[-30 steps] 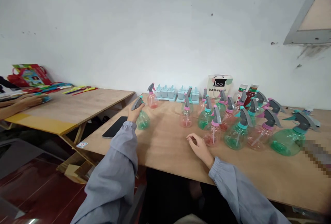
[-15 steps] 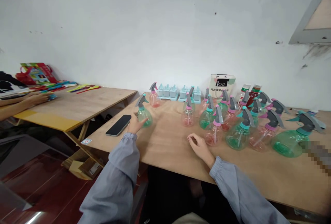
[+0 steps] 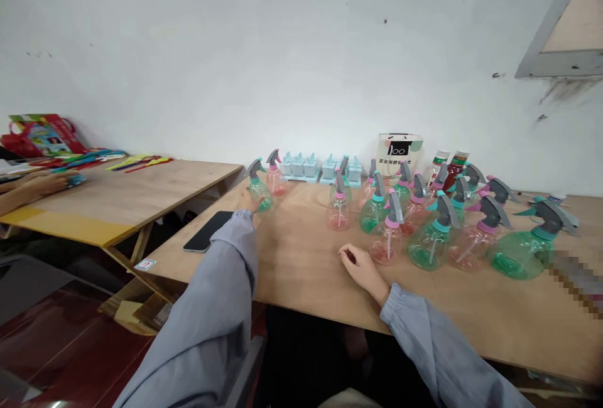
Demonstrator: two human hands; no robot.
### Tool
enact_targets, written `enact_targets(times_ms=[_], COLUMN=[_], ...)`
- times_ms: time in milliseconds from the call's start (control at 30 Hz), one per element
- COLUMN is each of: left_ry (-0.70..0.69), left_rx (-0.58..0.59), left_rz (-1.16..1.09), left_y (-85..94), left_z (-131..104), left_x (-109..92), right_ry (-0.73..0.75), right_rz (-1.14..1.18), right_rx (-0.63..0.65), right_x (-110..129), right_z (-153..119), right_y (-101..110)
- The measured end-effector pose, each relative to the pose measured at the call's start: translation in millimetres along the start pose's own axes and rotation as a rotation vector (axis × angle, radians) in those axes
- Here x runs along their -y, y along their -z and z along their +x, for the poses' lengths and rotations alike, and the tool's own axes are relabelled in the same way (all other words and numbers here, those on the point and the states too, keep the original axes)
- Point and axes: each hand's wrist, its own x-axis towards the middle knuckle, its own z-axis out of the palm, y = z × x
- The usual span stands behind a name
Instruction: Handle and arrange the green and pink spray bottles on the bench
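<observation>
My left hand [image 3: 248, 201] reaches to the far left of the wooden table and is closed around a green spray bottle [image 3: 262, 195] with a grey trigger head. That bottle stands upright beside a pink spray bottle [image 3: 277, 182]. Resting near the front edge, my right hand [image 3: 363, 270] has its fingers curled together, with nothing visible in them. Just to its right is another pink spray bottle [image 3: 385, 246], not touched as far as I can see. A group of green and pink bottles, among them a large green spray bottle [image 3: 518, 256], fills the right side.
A phone [image 3: 207, 231] lies left of my left forearm. Light-blue popsicle moulds [image 3: 301, 166], a printed paper bag [image 3: 399, 155] and red-labelled bottles [image 3: 455, 169] stand by the wall. On the neighbouring table [image 3: 188, 182], another person's hands work near coloured strips.
My left hand has moved the green spray bottle away from me, up next to the pink one at the back left. My right hand stays put. The view has shifted slightly.
</observation>
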Motion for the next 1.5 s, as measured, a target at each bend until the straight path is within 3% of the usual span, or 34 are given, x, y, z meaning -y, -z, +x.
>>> enact_targets(times_ms=[100,167,200,267,333,400,500,633,767,900,1133,1333,1500], left_ry=[0.053,-0.118,-0.179,-0.284,-0.398,-0.368,-0.269,-0.110,-0.081,-0.060,0.150,0.302,0.347], left_rx=[-0.163,-0.382,-0.374,-0.259,0.047,0.207,0.317,0.393,0.391,0.406,0.301,0.363,0.455], left_rz=[-0.038,-0.263,-0.290,-0.320,-0.420,-0.476,-0.560,-0.635,-0.706,-0.805,-0.891,-1.278,-1.338], left_y=[-12.4,-28.2,-38.2,-60.5,-83.1,-103.6,-128.3,-146.9,-140.7,-111.9,-68.4,-51.1,-49.0], left_z=[-31.7,-59.6,-73.1,-95.3,-108.9,-114.4,-113.2,-107.9,-107.8,-113.2,-120.9,-124.0,-131.7], left_x=[-19.3,-39.1,-50.8,-77.3,-105.2,-130.7,-157.0,-167.0,-162.4,-149.4,-106.1,-94.7,-94.7], right_ry=[-0.043,-0.080,-0.092,-0.101,-0.099,-0.094,-0.089,-0.072,-0.056,-0.049,-0.028,-0.028,-0.017], right_rz=[0.037,0.068,0.079,0.092,0.096,0.092,0.086,0.085,0.075,0.059,0.039,0.016,0.017], right_rx=[0.006,0.010,0.012,0.011,0.014,0.018,0.022,0.031,0.046,0.033,0.025,-0.004,-0.011], right_x=[-3.8,-6.9,-8.5,-11.0,-12.5,-13.1,-13.0,-12.6,-11.3,-9.2,-9.1,-9.7,-3.6], right_z=[2.2,4.0,4.7,5.3,4.8,3.7,2.7,2.5,2.0,1.1,1.3,1.2,0.9], right_y=[-0.6,-1.2,-1.5,-2.5,-3.4,-4.1,-4.3,-3.5,-3.5,-4.0,-2.9,-2.2,1.0])
